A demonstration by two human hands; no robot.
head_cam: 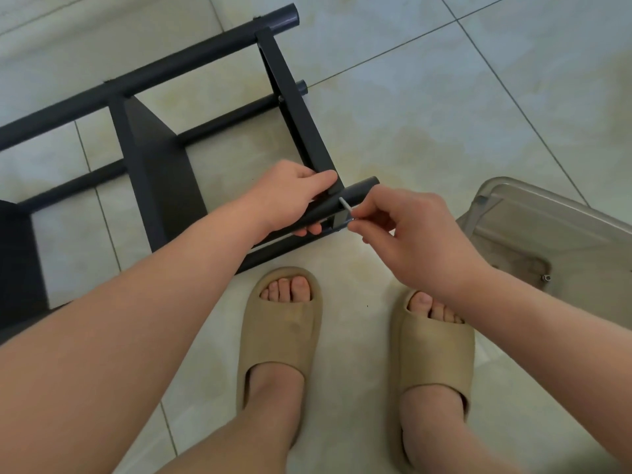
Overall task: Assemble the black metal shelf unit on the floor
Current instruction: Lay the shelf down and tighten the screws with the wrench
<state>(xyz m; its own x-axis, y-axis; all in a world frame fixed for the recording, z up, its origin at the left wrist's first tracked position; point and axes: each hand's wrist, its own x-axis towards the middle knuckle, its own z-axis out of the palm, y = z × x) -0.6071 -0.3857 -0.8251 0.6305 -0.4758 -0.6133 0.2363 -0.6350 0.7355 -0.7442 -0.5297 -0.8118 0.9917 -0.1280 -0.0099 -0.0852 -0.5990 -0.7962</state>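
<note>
The black metal shelf unit with round tube posts lies on its side on the pale tiled floor. Its long axis runs from the left edge toward the upper right, post ends pointing right. The left hand reaches in from the lower left, fingers curled round the nearest post by its end. The right hand pinches a small silver L-shaped key between thumb and fingertips, the key's tip at that post.

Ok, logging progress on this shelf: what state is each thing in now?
Shelf unit: on its side, partly assembled.
Left hand: grips the corner post.
Right hand: pinches the metal key.
Metal key: tip against the post.
Clear container: on the floor, untouched.
</note>
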